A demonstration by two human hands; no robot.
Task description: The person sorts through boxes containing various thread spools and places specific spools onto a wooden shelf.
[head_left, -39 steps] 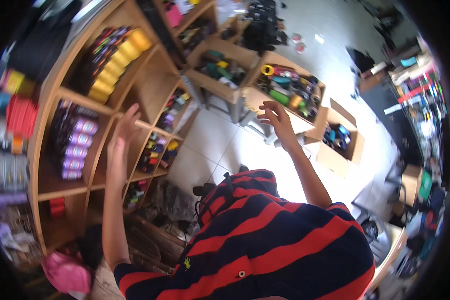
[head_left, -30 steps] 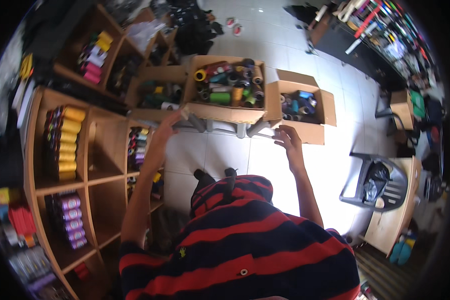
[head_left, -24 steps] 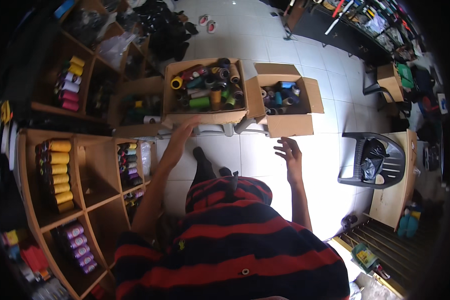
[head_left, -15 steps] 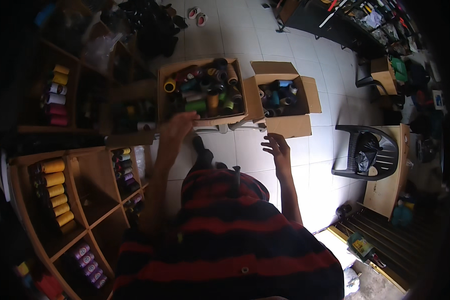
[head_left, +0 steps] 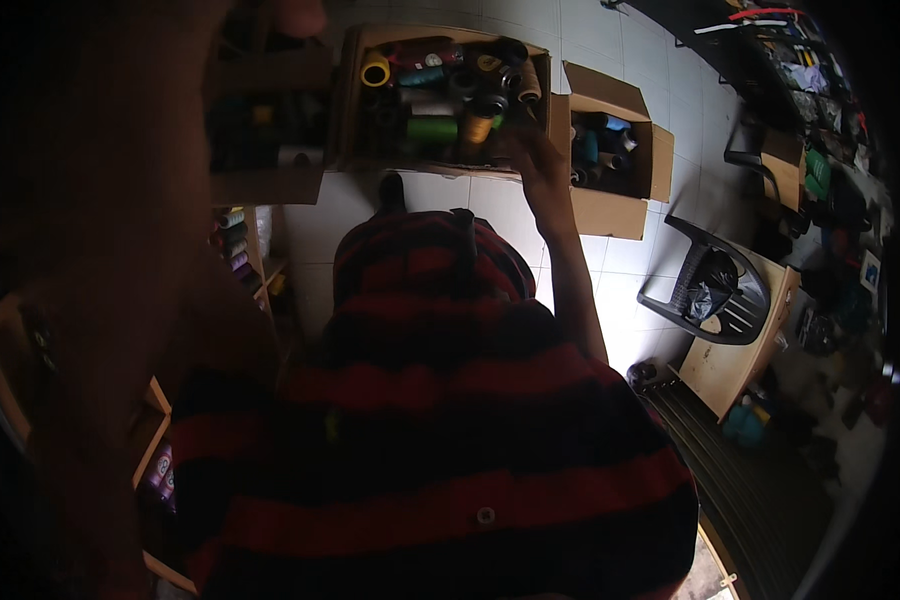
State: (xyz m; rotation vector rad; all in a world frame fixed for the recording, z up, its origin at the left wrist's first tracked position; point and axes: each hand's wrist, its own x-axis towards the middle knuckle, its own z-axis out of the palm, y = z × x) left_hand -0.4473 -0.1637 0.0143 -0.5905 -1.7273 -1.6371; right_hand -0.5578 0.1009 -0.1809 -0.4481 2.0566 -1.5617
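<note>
the right hand (head_left: 540,178) is at the near right corner of the spool box (head_left: 420,33), fingers loosely bent and apart, seemingly empty; contact is too dim to judge. the left hand (head_left: 175,50), left of the box, is blurred and cut off, so i cannot tell its grip. reaching well likely means clearing the rim. inside lie jumbled thread spools (head_left: 432,128), green, orange and yellow.

shirt (head_left: 440,400): red-and-dark stripes | round button (head_left: 486,516) | small greenish emblem (head_left: 332,426)
</note>
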